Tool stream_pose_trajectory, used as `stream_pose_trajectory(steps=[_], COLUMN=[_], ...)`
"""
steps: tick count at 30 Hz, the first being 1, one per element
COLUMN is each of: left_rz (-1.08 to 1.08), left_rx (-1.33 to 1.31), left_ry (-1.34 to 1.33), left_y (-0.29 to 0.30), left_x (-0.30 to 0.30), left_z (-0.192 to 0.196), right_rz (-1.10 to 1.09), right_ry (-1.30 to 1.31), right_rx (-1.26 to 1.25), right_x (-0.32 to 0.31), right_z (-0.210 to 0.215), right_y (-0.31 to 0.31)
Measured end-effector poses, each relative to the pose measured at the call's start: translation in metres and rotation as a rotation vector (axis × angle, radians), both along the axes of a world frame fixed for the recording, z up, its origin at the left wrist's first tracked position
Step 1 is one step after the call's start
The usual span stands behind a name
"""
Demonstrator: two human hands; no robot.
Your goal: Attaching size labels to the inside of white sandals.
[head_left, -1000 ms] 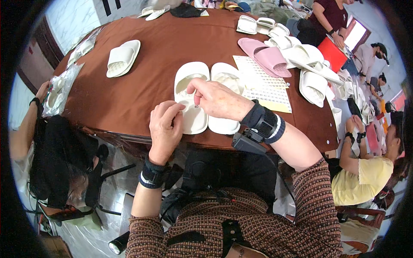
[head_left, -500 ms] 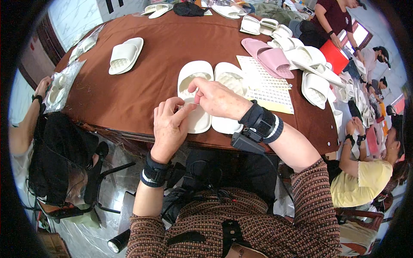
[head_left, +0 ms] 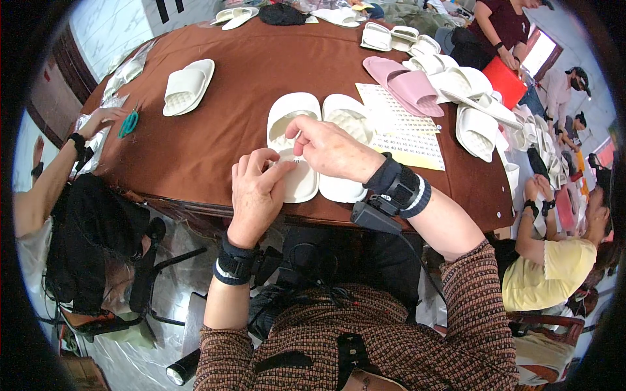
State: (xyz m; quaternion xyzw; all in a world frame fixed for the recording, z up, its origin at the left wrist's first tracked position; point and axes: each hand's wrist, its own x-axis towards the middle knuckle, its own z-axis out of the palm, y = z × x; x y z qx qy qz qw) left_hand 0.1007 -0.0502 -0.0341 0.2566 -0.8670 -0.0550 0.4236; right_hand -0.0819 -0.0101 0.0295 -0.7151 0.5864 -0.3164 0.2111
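Note:
A pair of white slippers lies side by side at the table's near edge, toes toward me: the left slipper (head_left: 302, 184) and the right slipper (head_left: 343, 189). My left hand (head_left: 255, 189) is closed at the left slipper's side, its thumb on the top by a small printed sticker (head_left: 297, 160). Just above that sticker, my right hand (head_left: 336, 151) has its fingers curled in. Anything between those fingertips is hidden. Beside the right slipper lie sheets of printed stickers (head_left: 411, 148), white and yellow.
A pink pair of slippers (head_left: 417, 94) and a heap of white ones (head_left: 476, 130) lie at right. Another white pair (head_left: 189, 88) lies at far left. A person's hand (head_left: 107, 116) reaches in beside teal-handled scissors (head_left: 129, 124). Co-workers sit and stand at right.
My right fingertips have parted slightly from my left thumb, and the sticker shows on the slipper. At left, the other person's hand has moved inward and the teal scissors have appeared.

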Motion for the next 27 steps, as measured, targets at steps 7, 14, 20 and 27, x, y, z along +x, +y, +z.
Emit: stream_pose_trajectory(steps=[7,14,20,27], left_rz=[0.001,0.008,-0.007,-0.001], left_rx=[-0.005,-0.015,-0.013,0.021], left_ry=[-0.006,0.011,0.037,0.055], left_y=[0.000,-0.001,0.000,0.005], left_x=[-0.001,0.000,0.001,-0.001], left_z=[-0.001,-0.001,0.000,0.000], right_rz=[-0.005,0.024,0.029,0.027], right_ry=[0.103,0.005,-0.086,-0.016], right_rx=[-0.008,0.090,-0.038,-0.089], right_x=[-0.003,-0.001,-0.006,-0.010], right_z=[-0.006,-0.001,-0.009,-0.020], right_y=[-0.001,0.005,0.005,0.010])
